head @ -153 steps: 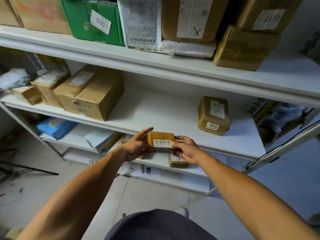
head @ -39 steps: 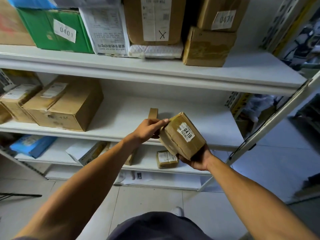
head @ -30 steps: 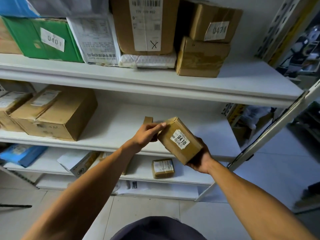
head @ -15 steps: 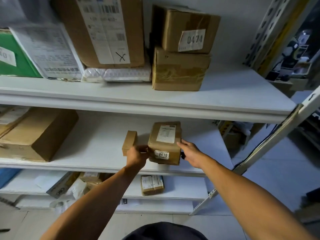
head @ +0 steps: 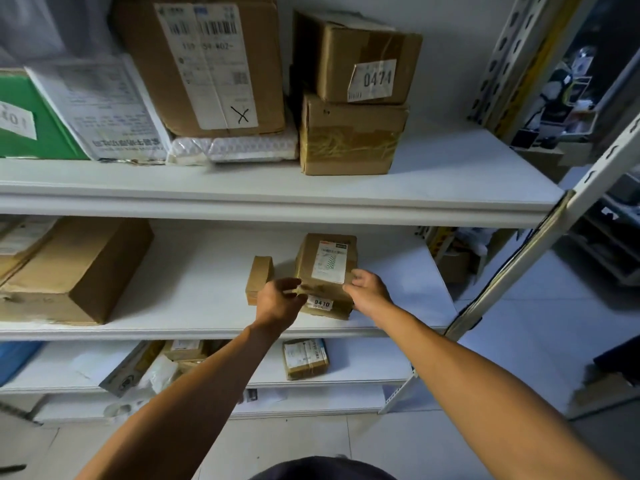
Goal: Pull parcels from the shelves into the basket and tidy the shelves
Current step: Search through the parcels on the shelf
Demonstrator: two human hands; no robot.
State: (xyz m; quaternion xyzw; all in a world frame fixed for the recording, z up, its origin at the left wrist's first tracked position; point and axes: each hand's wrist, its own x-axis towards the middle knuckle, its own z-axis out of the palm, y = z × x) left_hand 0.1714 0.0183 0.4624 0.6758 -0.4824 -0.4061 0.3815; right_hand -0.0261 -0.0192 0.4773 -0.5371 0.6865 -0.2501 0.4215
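Middle shelf (head: 180,299), white board: parcel 0410 (head: 327,275), a brown taped carton with a white shipping label on top and a small tag reading "0410" on its near face, lies flat near the front edge, right of centre. Left hand (head: 278,301) is at the carton's near left corner, fingers loosely curled against it; right hand (head: 369,289) is at the right side, fingers bent over the top edge beside the label. Whether either hand is truly grasping or merely touching cannot be told.

Small narrow box (head: 259,278), brown, stands on edge just beside the carton's left side, partly behind the left hand.

Large brown carton (head: 74,271), same shelf, far left, well apart from parcel 0410, with further labelled boxes beyond it at the frame edge.

Upper shelf (head: 450,181): two stacked brown cartons, the upper one (head: 356,57) tagged "0474", the lower one (head: 349,136) wrapped in tape. To their left, a tall carton (head: 204,60) with a barcode label and a hand-drawn X rests on a white padded mailer (head: 239,148). Further left, a grey plastic mailer (head: 100,109) and a green box (head: 31,119).

Lower shelf (head: 363,368): one small taped parcel (head: 304,358) below the arms; several mixed parcels and wrappings to the left.

Metal upright (head: 540,244) of the rack, at right.
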